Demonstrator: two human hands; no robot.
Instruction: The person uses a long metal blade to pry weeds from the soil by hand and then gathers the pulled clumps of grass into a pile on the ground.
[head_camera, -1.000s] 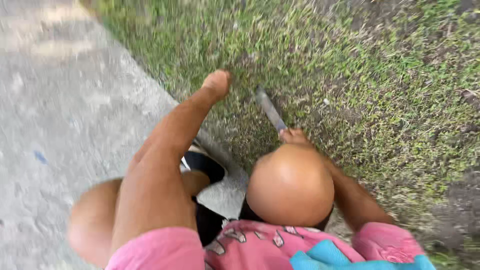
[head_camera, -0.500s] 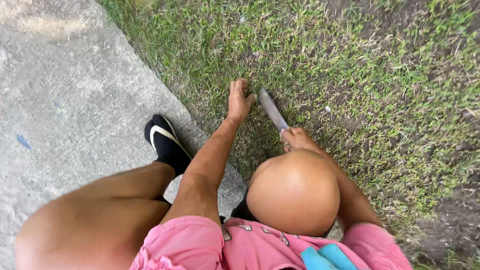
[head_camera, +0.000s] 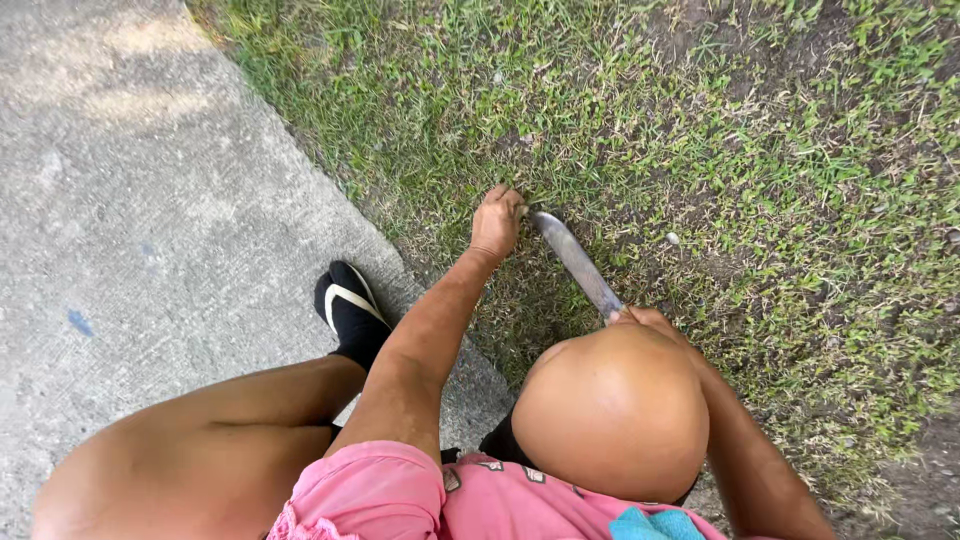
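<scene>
The left hand (head_camera: 497, 222) now rests low on the grass (head_camera: 760, 170), fingers curled down into a small tuft just beside the tip of the long knife blade (head_camera: 578, 262). A second ago that arm was stretched out in the air above the turf; half a second ago it was reaching the ground; now it has settled and closed on the grass, touching or nearly touching the blade's point. The right hand (head_camera: 645, 320) is wrapped around the knife's handle, mostly hidden behind the raised knee (head_camera: 610, 410), and the blade has swung from lying apart from the left hand to meeting it at the tuft. Together these shifts suggest the work has moved from reaching to cutting: one hand pinning the grass, the other bringing the edge to its base. The person squats at the edge of the concrete path (head_camera: 130, 220), a black sandal (head_camera: 350, 310) planted on it near the border with the lawn.
</scene>
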